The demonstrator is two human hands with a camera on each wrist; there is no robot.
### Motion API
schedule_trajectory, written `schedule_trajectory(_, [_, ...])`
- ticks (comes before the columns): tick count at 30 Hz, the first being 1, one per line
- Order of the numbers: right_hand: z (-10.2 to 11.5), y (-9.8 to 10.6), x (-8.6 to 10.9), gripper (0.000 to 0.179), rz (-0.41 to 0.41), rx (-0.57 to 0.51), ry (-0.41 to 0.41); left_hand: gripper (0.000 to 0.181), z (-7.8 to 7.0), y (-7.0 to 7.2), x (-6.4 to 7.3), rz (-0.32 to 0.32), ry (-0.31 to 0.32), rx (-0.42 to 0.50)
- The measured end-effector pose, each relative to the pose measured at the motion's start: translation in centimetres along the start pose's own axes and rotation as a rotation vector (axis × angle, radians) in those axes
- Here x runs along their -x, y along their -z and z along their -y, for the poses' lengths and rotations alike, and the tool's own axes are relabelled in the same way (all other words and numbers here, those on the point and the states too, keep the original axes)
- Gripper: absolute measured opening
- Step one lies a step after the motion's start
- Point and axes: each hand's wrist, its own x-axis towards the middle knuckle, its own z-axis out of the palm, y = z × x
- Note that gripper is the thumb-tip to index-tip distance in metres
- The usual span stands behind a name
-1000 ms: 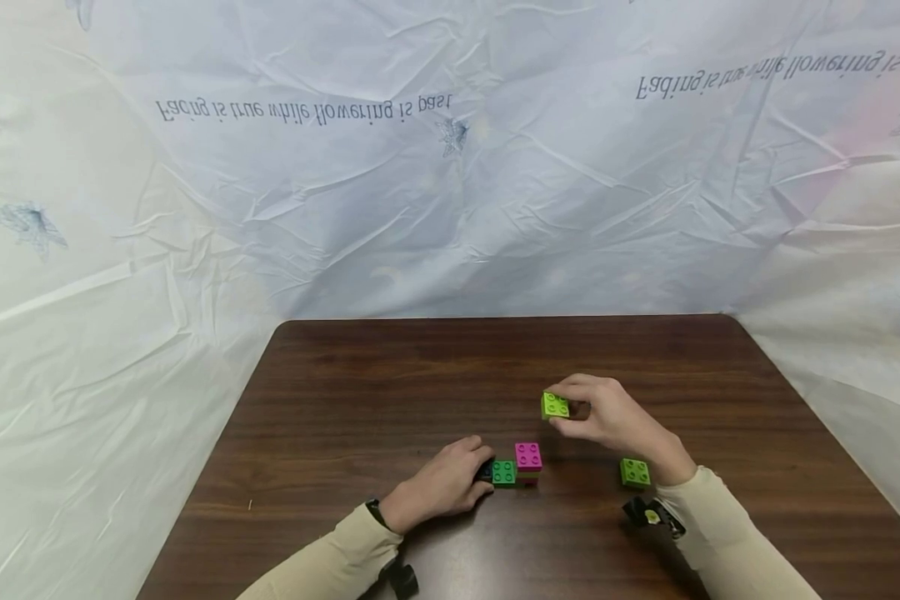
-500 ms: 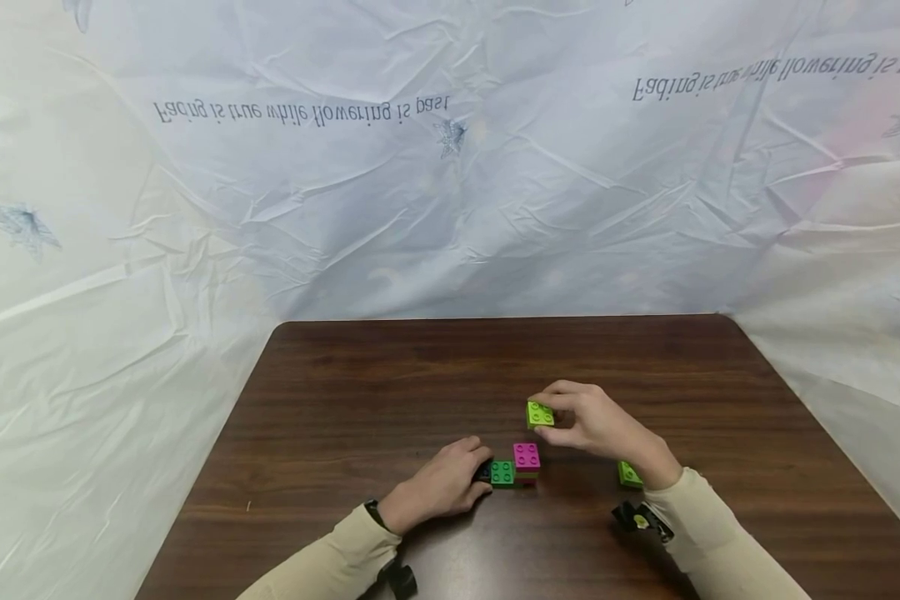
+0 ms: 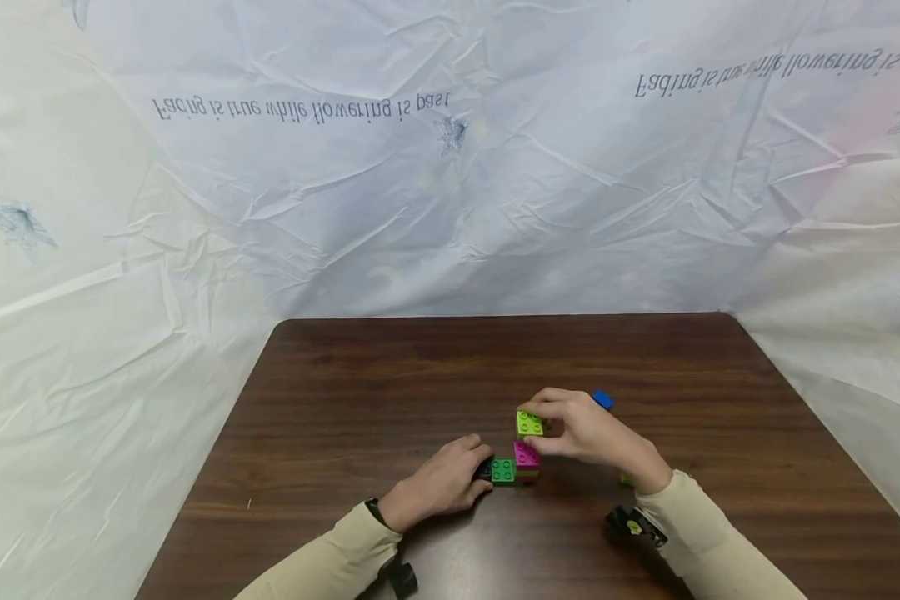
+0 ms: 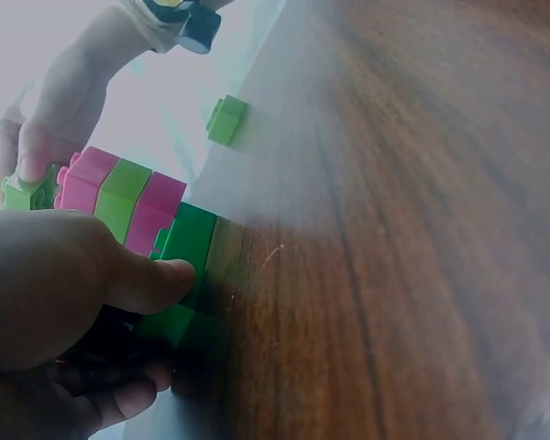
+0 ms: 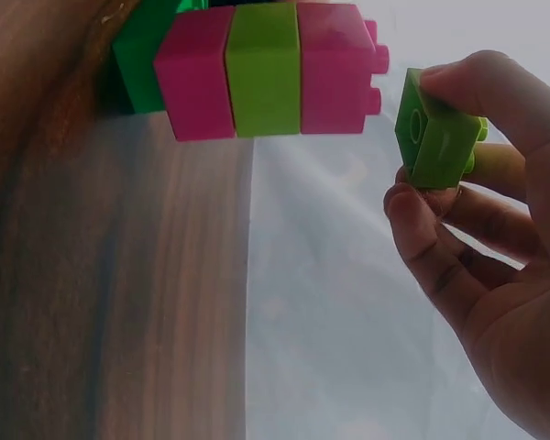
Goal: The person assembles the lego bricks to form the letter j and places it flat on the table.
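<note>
Two bare hands work over a brown wood-grain table [image 3: 390, 367], each with its own grip; the right hand [image 3: 588, 429] pinches a lime-green toy brick [image 3: 529, 423] between thumb and fingers; the left hand [image 3: 446, 479] clamps a dark brick [image 3: 484, 470] with thumb and fingers on opposite sides, its thumb tip lying on a darker green brick [image 3: 502, 472].

The lime-green toy brick hangs just above the stack's end and apart from it; its studs point up and its hollow underside faces down, slightly tilted; four studs in a square leave neither side plainly longer from above.

Below it stands a three-brick stack, its long axis upright, lying sideways only in the right wrist view; a top pink brick [image 5: 337, 69] with studs upward, a middle lime brick [image 5: 263, 73] and a lower pink brick [image 5: 197, 78] sit flush together; the lower one meets the darker green brick, though whether it bears on that or on the table I cannot tell.

The dark and darker green bricks form a low row, its long axis running left to right; a loose lime brick [image 4: 226, 119] rests near the right wrist, studs up; a blue brick [image 3: 602, 400] shows beyond the right hand, partly hidden.
</note>
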Motion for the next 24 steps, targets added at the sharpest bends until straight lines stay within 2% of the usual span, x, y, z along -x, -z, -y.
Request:
schedule_trajectory(7, [0.5, -0.4, 0.1, 0.034, 0.022, -0.041, -0.012, 0.035, -0.1, 0.1, 0.0, -0.001, -0.002, -0.005])
schedule_trajectory(15, [0.7, -0.9, 0.1, 0.034, 0.028, -0.025, -0.001, 0.033, -0.2, 0.0, 0.1, -0.011, -0.002, -0.014])
schedule_trajectory(24, [0.6, -1.4, 0.1, 0.033, 0.028, -0.031, 0.018, 0.031, 0.0, -0.1, 0.0, 0.014, 0.005, 0.018])
